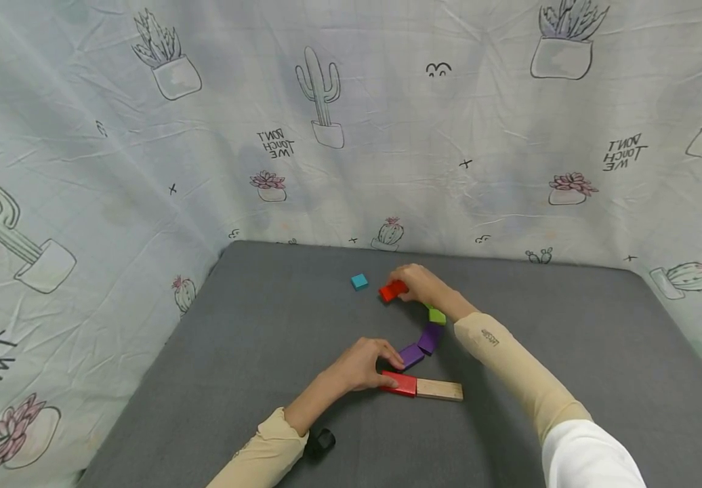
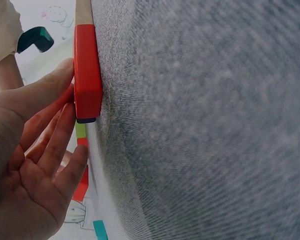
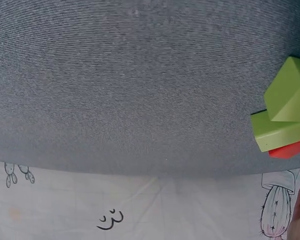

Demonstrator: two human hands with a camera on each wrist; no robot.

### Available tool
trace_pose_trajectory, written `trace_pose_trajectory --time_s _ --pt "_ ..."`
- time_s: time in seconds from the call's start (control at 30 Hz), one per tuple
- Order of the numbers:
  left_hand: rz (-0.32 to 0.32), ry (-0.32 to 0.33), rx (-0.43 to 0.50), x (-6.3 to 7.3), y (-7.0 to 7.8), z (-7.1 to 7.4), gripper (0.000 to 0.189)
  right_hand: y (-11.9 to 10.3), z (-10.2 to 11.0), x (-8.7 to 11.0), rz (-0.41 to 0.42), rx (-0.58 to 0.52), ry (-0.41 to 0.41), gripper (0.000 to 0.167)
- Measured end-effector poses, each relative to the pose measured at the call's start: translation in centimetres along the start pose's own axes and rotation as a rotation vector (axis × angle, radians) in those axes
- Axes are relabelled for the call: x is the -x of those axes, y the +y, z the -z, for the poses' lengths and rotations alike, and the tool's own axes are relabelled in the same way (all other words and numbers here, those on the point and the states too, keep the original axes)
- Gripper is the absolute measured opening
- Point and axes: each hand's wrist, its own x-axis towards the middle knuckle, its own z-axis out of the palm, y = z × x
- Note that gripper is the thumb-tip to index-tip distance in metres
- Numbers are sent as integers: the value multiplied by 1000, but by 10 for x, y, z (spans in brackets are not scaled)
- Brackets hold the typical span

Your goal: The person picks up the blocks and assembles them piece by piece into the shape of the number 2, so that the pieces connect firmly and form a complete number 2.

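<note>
My left hand (image 1: pixel 360 366) pinches a red block (image 1: pixel 404 385) between thumb and forefinger; in the left wrist view the other fingers are extended. The red block's right end meets a bare wooden block (image 1: pixel 440 390). Just beyond the left fingertips lies a purple block (image 1: pixel 410 355), with a second purple block (image 1: pixel 431 337) touching it. From there a curve leads to lime-green blocks (image 1: pixel 437 316), partly hidden by the right arm. At the far end my right hand (image 1: pixel 419 281) holds a red block (image 1: pixel 392 291); its fingertips are mostly hidden.
A small turquoise block (image 1: pixel 359 281) lies left of the right hand. Grey cloth (image 1: pixel 253 325) covers the table. Behind and to the left hangs a white curtain (image 1: pixel 387 102) with cactus drawings. A black device (image 1: pixel 324 440) sits at the left wrist.
</note>
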Motion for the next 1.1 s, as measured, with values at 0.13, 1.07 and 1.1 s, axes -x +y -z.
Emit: trace_pose_trajectory --time_s 0.13,1.07,1.1 --pt "-3 -3 14 0 0 0 25 2 -1 1 44 -16 -3 29" --pt "-16 -2 39 1 0 2 26 17 4 2 114 -237 -61 25" --pt "-15 -2 39 1 0 2 26 17 4 2 109 -239 -62 25"
